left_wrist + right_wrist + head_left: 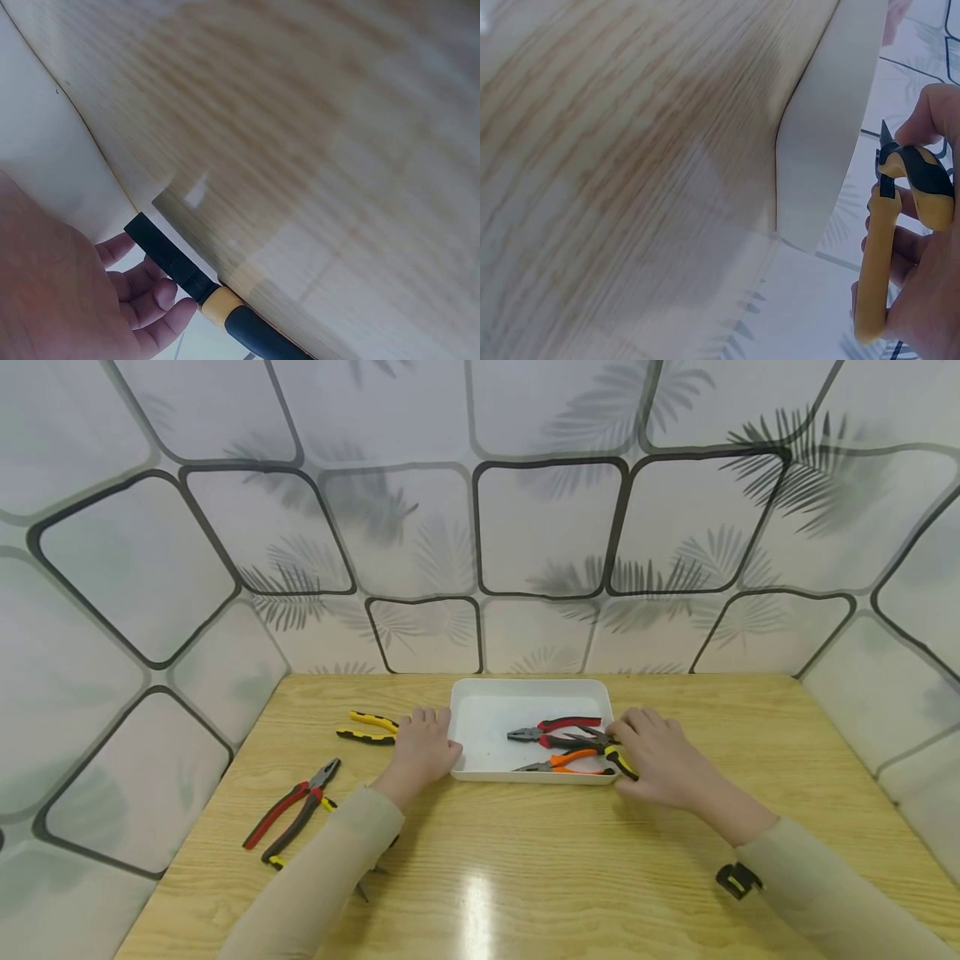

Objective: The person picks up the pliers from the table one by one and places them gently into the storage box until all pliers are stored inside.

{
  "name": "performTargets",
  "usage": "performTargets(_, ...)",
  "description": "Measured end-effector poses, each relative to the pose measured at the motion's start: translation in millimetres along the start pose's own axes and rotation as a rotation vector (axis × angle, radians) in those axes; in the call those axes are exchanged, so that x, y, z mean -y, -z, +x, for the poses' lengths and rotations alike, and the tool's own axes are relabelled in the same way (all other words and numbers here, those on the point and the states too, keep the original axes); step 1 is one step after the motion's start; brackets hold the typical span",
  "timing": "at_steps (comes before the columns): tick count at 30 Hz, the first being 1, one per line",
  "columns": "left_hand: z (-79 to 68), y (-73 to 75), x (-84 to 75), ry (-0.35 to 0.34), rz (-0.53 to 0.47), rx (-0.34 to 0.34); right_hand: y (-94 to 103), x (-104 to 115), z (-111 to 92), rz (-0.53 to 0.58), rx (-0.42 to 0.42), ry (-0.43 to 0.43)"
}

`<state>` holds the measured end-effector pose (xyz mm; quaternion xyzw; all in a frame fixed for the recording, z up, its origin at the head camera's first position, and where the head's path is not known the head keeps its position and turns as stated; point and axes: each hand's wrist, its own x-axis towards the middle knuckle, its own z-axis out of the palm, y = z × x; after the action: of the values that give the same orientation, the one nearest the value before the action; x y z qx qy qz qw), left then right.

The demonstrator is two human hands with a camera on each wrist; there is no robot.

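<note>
My right hand (660,760) grips yellow-and-black pliers (878,262) over the right end of a white tray (487,718). Their slim nose points into the tray, above other tools. Inside lie red-and-black pliers (551,725) and orange-handled long-nose pliers (573,758), partly overlapped by the held pair. At the tray's left wall rests my left hand (422,750), its thumb by the rim and its fingers loosely bent. Beside those fingers, on the table, lie the yellow-and-black handles (372,720) of another tool, whose head the left hand hides from above.
On the wooden table (540,860) at left lie large red-and-black pliers (300,802). More tools, showing metal tips (362,891), are partly hidden under the left forearm. A patterned wall (551,527) closes off the table's back and sides.
</note>
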<state>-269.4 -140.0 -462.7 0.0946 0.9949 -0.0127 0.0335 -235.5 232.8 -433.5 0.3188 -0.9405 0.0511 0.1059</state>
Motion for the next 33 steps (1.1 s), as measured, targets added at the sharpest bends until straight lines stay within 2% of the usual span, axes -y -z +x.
performTargets(9,-0.9,0.2,-0.6,0.004,0.011,0.002,-0.2,0.9,5.7,0.02,0.028,-0.004)
performTargets(19,0.8,-2.5,-1.0,-0.006,0.004,0.0,-5.5,-1.5,10.2,-0.001,0.019,0.026)
performTargets(33,0.3,0.5,-0.5,-0.004,0.017,0.006,-8.5,-0.8,24.7,0.001,-0.035,0.059)
